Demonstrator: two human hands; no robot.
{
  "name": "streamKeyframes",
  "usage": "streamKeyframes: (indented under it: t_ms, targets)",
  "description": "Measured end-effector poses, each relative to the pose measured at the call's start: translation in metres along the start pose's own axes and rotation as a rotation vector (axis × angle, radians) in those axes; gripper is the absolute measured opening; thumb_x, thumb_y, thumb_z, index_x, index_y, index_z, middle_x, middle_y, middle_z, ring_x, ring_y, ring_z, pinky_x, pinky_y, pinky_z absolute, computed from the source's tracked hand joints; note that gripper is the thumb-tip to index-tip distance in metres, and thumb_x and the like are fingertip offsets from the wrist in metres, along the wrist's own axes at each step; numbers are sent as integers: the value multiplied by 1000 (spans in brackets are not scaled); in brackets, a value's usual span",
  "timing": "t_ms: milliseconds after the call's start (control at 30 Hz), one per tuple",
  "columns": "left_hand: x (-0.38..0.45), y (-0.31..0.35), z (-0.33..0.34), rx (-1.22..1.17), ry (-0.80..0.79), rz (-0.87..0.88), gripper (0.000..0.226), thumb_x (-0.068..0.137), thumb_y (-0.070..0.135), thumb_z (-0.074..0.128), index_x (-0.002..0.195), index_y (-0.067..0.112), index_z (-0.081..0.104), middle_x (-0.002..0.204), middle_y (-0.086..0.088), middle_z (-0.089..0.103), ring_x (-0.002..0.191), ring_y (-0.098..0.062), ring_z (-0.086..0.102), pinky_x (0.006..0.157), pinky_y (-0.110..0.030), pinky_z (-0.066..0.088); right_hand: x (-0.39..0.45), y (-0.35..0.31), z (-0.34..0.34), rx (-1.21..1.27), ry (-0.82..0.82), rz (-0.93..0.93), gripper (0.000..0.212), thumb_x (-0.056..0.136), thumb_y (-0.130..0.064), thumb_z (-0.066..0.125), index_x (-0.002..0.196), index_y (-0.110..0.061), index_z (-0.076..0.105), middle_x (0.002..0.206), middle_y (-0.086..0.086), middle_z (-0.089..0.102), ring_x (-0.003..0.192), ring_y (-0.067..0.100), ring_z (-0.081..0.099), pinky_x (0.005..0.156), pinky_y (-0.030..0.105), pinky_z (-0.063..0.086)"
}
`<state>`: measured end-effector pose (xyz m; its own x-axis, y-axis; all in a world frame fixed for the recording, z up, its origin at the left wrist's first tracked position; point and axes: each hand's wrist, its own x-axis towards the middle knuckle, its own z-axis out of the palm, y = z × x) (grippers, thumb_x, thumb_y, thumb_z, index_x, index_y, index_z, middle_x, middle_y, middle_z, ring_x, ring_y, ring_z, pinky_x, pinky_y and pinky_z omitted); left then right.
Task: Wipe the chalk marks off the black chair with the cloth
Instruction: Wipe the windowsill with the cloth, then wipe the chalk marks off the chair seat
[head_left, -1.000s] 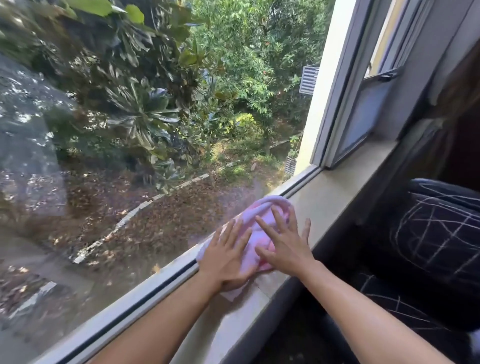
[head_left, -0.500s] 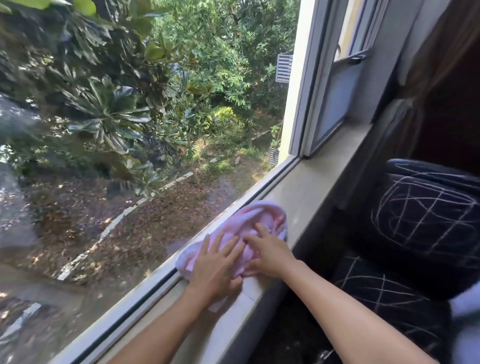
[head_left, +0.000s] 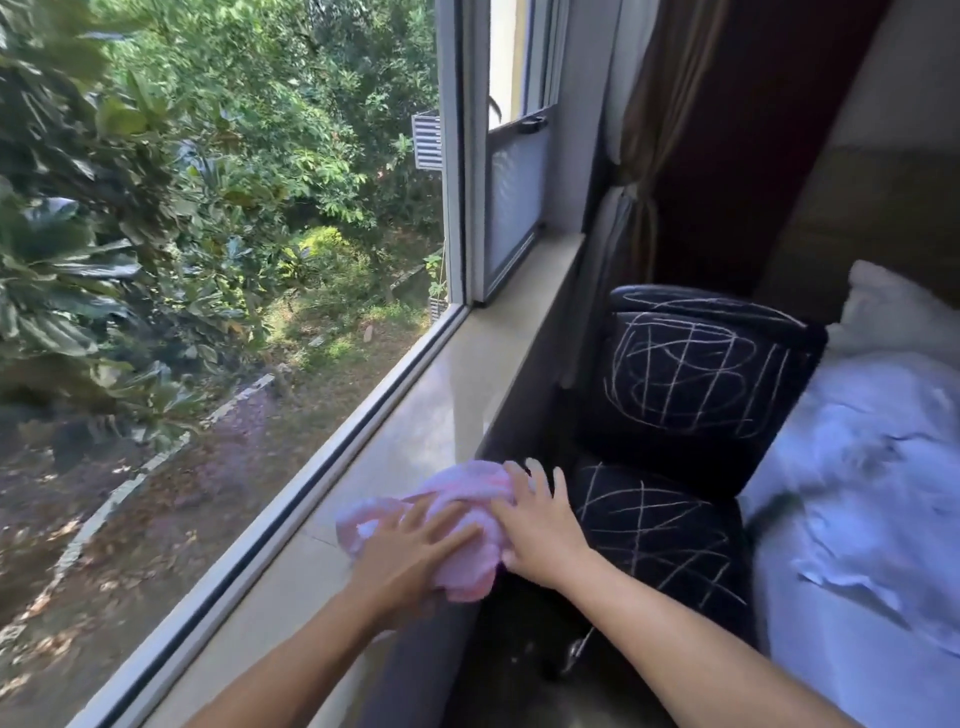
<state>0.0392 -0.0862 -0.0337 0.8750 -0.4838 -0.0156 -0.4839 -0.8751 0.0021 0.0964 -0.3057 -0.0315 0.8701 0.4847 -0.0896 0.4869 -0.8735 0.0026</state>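
The pink cloth (head_left: 457, 493) is bunched at the inner edge of the stone window sill (head_left: 441, 410), partly hanging over it. My left hand (head_left: 410, 556) lies over the cloth from the left with its fingers wrapped across it; the thumb is hidden. My right hand (head_left: 543, 530) presses against the cloth's right side with spread, straight fingers. Just to the right stands the black chair. White chalk scribbles cover its backrest (head_left: 696, 374) and its seat (head_left: 654, 535). Neither hand touches the chair.
A large window pane (head_left: 218, 312) runs along the left of the sill, with a garden outside. A small hinged window (head_left: 511, 208) stands at the sill's far end beside a brown curtain (head_left: 660, 135). White bedding (head_left: 872, 467) lies to the right of the chair.
The view has swung right and now shows the whole chair. Both hands have drawn the cloth from beside the glass across the sill to its inner edge, next to the chair seat.
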Motion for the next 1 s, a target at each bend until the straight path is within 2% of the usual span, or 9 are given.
streamKeyframes:
  t_ms: [67,233,367,433,500,600,733,833,1000]
  targets:
    - [10,12,-2,59,0,63,63,61,37,70,123,36,60,139,7,60,106,-26,63,76,-43,55,-14,8,15,227,-57,73,55,89,-35,72,139,-26,49,171,4,8,156,41,14,122,70,16]
    - [24,47,2,-24,111,164,54,68,14,67,120,31,66,122,12,67,87,-17,58,63,-35,46,-70,23,34,542,-273,236,141,67,-51,86,166,-35,-13,175,-5,-16,161,32,-15,123,72,0]
    - [56,96,-19,-148,242,310,44,75,32,60,117,36,72,120,16,69,93,-10,59,68,-30,51,-101,17,48,805,-248,383,151,49,-62,88,165,-37,-5,169,-14,0,161,17,-1,130,55,11]
    - [73,117,-32,-182,297,334,44,72,40,61,113,36,77,112,16,73,99,-5,55,73,-27,57,-108,30,60,1049,-33,505,129,41,-65,94,152,-37,36,154,-12,42,146,11,43,114,42,47]
    - [84,133,-36,-283,350,394,43,76,32,62,117,28,76,120,10,71,100,-10,55,79,-28,51,-123,53,64,1155,154,585,80,53,-53,94,122,-31,59,123,-5,67,115,13,67,94,41,59]
    - [96,147,-38,-342,397,481,41,81,20,64,121,29,69,132,11,64,96,-18,63,74,-41,52,-153,85,53,1182,172,671,46,78,-36,88,107,-26,54,101,-6,70,87,6,64,79,32,57]
    - [112,171,-62,-561,576,456,42,84,11,64,122,27,69,136,13,64,109,-17,66,82,-41,56,-184,120,76,1004,137,726,52,88,-38,85,129,-46,53,115,-20,72,114,5,67,96,24,53]
    - [125,203,-88,-732,719,482,44,77,1,62,118,13,75,134,5,68,121,-14,66,93,-36,55,-190,138,72,844,156,789,39,79,-35,89,102,-34,57,94,-29,57,104,6,58,93,16,41]
    - [175,194,-76,-772,773,353,45,77,-3,70,121,6,74,133,-2,69,122,-18,66,99,-35,54,-198,215,70,1195,363,1119,20,101,-18,69,121,-20,66,131,11,69,98,20,61,82,21,48]
